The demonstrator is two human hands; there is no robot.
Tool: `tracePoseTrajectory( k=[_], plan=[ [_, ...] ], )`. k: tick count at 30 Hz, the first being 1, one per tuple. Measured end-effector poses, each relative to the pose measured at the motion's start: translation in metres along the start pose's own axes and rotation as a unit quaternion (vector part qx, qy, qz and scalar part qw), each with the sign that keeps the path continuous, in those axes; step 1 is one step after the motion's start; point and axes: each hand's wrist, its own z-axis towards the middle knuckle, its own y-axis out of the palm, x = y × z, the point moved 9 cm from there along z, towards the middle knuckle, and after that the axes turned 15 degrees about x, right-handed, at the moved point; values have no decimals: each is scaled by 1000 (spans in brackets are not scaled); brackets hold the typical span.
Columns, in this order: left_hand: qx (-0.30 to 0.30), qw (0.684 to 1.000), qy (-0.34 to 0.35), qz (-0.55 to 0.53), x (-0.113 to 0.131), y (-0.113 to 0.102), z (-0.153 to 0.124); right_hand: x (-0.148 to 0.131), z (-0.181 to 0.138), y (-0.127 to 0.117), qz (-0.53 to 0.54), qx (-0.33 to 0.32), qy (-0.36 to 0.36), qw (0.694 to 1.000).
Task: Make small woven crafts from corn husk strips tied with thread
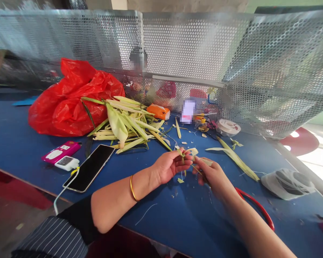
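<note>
My left hand [173, 165] is palm up over the blue table, its thumb and fingers pinched on a small green knotted husk strip [182, 154]. Close beside it, my right hand [208, 172] has its fingers closed on a thin brownish-green husk strip [197, 170]. A pale husk piece [206, 162] shows behind the right fingers. Whether the strips in the two hands are joined, I cannot tell. Beyond the left hand lies a heap of pale green husks [134, 123], apparently corn husks. Small husk scraps [180, 180] lie around both hands.
A red plastic bag [78, 104] stands behind a phone [90, 168], a white charger [66, 163] and a magenta power strip [60, 152]. Red curved handles [258, 208] lie by my right forearm. Thread spools [228, 127], a wrapped roll [286, 183] and a perforated metal screen [183, 46] are further off.
</note>
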Motion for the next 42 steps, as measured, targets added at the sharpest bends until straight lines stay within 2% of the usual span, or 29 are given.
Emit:
tracePoseTrajectory(
  k=[2, 4, 8, 11, 14, 16, 19, 22, 26, 31, 37, 39, 42],
  plan=[
    [34, 998, 61, -2, 14, -6, 1, -3, -1, -1, -48, -3, -38, 998],
    [62, 992, 110, 20, 25, -10, 1, -13, -4, -5, -114, 12, -114, 987],
    [80, 977, 157, 119, 30, -12, 3, -45, -22, -7, -199, 26, -297, 933],
    [27, 964, 164, 206, 22, -3, 3, -73, -37, -19, -176, 94, -416, 887],
    [-82, 949, 129, 277, 4, 11, -6, -86, -44, -27, -178, 152, -483, 844],
    [-149, 935, 89, 308, -8, 19, -15, -83, -38, -28, -184, 155, -472, 848],
    [-177, 925, 42, 334, -18, 20, -22, -66, -18, -25, -165, 116, -378, 904],
    [-136, 937, 32, 321, -14, 14, -18, -49, 0, -23, -98, 62, -255, 960],
    [-62, 964, 42, 256, 1, 4, -6, -40, 10, -25, -60, 8, -159, 986],
    [-30, 978, 58, 200, 13, -1, 1, -47, 7, -33, -59, -34, -160, 985],
    [-26, 977, 36, 207, 3, -3, 2, -36, -5, -23, 52, -110, -89, 989],
    [-36, 977, 32, 208, 1, -2, 2, -41, -10, -18, 54, -116, -122, 984],
    [-39, 976, 34, 212, -1, -1, 1, -58, -17, -18, 40, -70, -213, 974]
  ],
)
